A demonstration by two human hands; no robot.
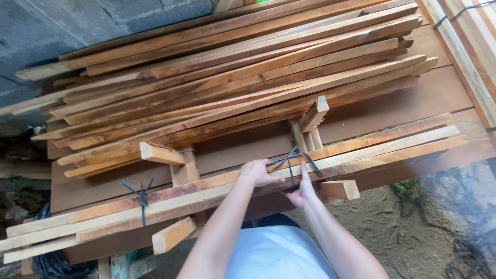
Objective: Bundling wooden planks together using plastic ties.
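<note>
Head view, looking down over a person's forearms at stacked timber. In the lower half of the frame, a bundle of long wooden slats [361,150] runs from lower left to right, resting on short upright blocks. At centre, a dark cord tie [294,163] wraps the bundle, its loose ends splayed. The left hand [257,173] lies curled over the top of the slats just left of the knot, fingertips touching the cord. The right hand [302,188] comes up from below, fingers pressed flat against the bundle's near edge beside the knot; it grips nothing fully closed. A second cord tie [139,194] binds the bundle toward the lower left. A loose pile of slats [232,77] fills the upper frame on a broad board [413,98].

To knot well, judging from this, the slats should be squeezed flush while the cord is pulled snug.

The right palm and both thumbs are hidden, and the knot's own form is hard to make out. The bundle's left end is cut off.
</note>
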